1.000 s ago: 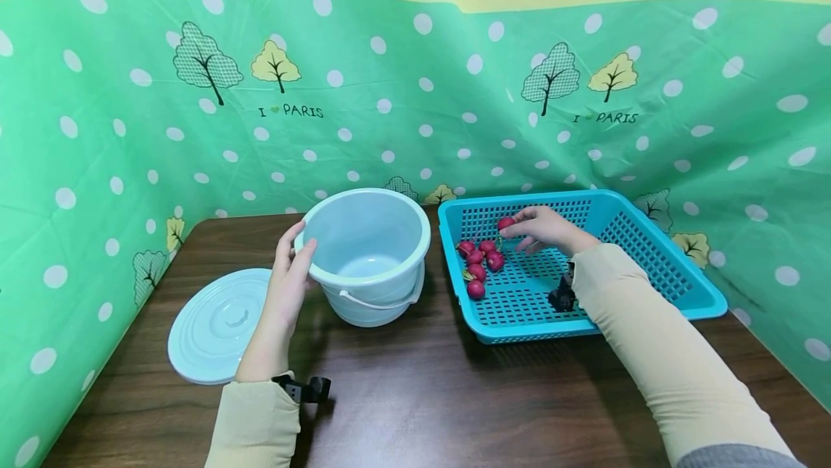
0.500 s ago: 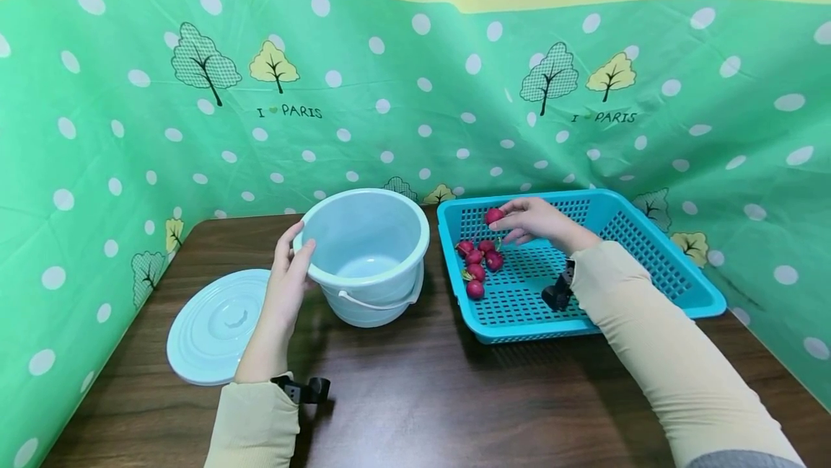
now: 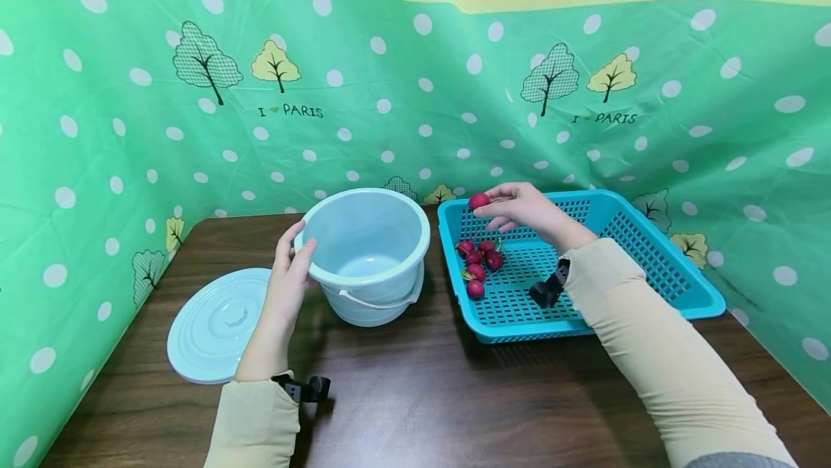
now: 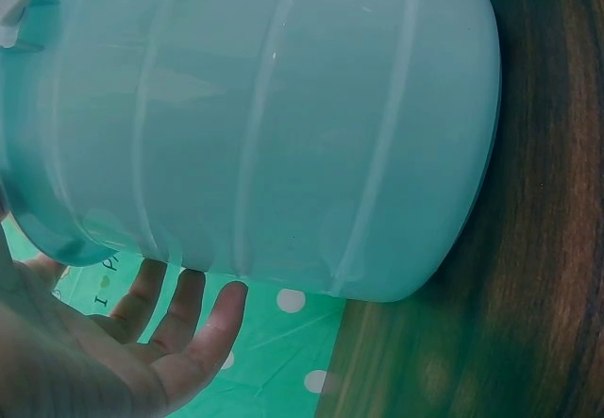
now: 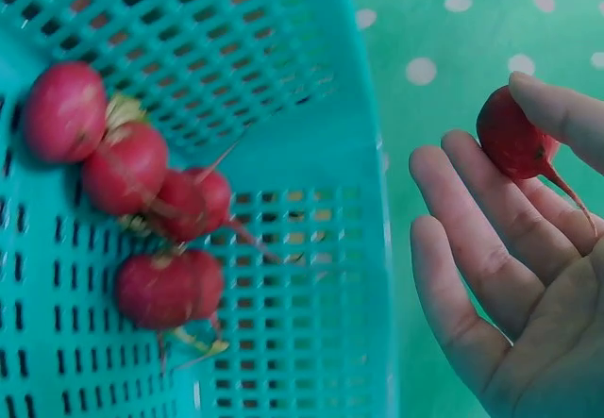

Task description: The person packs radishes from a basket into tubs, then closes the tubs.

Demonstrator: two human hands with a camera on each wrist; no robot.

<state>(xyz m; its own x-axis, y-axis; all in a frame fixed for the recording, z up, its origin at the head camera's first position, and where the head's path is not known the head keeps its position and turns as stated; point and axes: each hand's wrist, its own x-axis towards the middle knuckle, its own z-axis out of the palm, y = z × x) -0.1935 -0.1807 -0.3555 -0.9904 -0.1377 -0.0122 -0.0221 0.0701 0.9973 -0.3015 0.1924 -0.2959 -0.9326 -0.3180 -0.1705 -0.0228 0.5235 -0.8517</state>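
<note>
My left hand (image 3: 286, 288) grips the rim of a light blue bucket (image 3: 370, 316) from its left side, with the thumb over the edge. In the left wrist view its other fingers (image 4: 217, 328) lie along the bucket's outer wall. My right hand (image 3: 529, 212) pinches a red radish (image 3: 479, 200) between thumb and fingertips, above the back left rim of a blue perforated basket (image 3: 532, 332). The right wrist view shows this radish with its thin root hanging down. Several other radishes (image 3: 476, 273) lie clustered at the basket's left side.
A round light blue lid (image 3: 217, 324) lies flat on the dark wooden table (image 3: 415, 396), left of the bucket. The bucket's handle (image 3: 383, 306) hangs down at the front. A green dotted cloth (image 3: 389, 78) closes off the back and sides.
My right hand has lifted the radish and carried it leftward, up from inside the basket to its back rim. The left hand and the bucket have stayed in place.
</note>
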